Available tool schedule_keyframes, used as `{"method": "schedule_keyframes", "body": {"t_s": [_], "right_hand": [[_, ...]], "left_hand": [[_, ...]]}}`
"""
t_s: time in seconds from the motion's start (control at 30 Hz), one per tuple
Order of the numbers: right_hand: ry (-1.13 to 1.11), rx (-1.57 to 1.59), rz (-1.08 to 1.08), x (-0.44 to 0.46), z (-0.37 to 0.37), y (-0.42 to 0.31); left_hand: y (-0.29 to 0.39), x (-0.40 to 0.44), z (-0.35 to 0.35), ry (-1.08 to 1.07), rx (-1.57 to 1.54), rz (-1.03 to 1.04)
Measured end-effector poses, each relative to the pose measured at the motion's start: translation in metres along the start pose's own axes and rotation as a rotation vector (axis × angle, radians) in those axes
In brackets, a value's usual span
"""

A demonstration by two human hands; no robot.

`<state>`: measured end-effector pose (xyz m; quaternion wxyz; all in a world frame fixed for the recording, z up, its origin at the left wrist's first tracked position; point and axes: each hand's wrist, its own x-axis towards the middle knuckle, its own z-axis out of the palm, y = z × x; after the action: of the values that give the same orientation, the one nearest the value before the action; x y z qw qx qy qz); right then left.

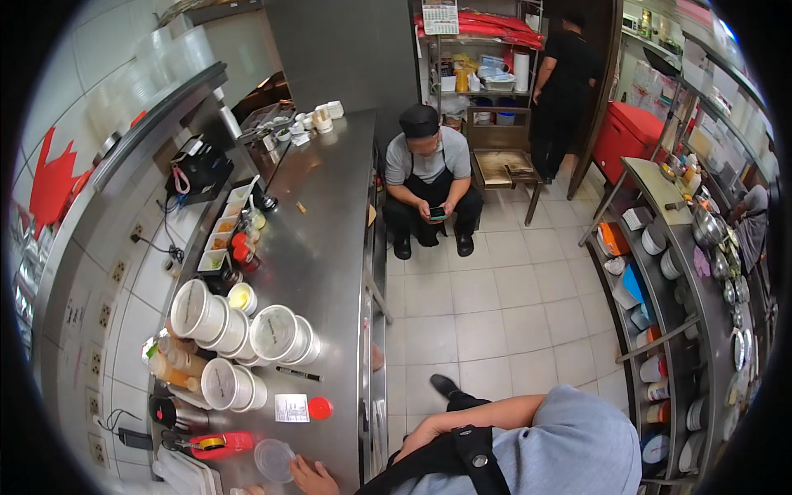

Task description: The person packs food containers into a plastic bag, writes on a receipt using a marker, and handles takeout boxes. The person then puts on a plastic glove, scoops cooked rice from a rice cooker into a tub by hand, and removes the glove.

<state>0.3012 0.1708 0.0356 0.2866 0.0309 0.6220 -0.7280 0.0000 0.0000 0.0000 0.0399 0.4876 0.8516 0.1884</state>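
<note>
My right hand (311, 478) is at the near end of the steel counter (326, 214), its fingers parted and fairly straight at the edge of a round clear lid (274, 459), which might instead be a shallow tub. The thumb's side is hidden, so I cannot tell whether I have hold of the lid or only touch it. Of my left hand (247, 490), just the fingertips show at the bottom edge, on the lid's other side; how far open that grip is, I cannot tell.

The lid lies between my 2 hands, near the red tape dispenser (221, 445) and clear of the white tubs (224, 383). As I judge it, the tubs are sorted already, standing stacked in a bunch, while the handling of this 1 clear piece is under way: it sits on no tub that I can see. Also loose on the counter are a red lid (320, 407), touching or just beside a printed slip (291, 408), and a dark marker (299, 374), none of them in my grip. How much is left beyond that, I cannot tell.
</note>
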Motion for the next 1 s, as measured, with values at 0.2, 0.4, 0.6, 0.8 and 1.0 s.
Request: {"method": "schedule_keyframes", "body": {"t_s": [0.2,0.4,0.6,0.8,1.0], "right_hand": [[0.114,0.464,-0.088,-0.094,0.0,0.049],[0.335,0.33,-0.206,-0.241,-0.006,0.183],[0.606,0.481,-0.178,-0.385,0.0,0.269],[0.609,0.234,-0.182,-0.506,-0.054,0.17],[0.561,0.245,-0.357,-0.558,-0.133,0.262]], "left_hand": [[0.09,-0.009,-0.023,0.445,0.599,-0.038],[0.276,0.02,0.036,0.125,-0.126,0.348],[0.417,0.049,0.213,-0.881,-0.286,0.243],[0.417,0.042,0.333,-1.123,-0.097,-0.016],[0.44,0.058,0.342,-1.195,0.107,-0.206]]}}
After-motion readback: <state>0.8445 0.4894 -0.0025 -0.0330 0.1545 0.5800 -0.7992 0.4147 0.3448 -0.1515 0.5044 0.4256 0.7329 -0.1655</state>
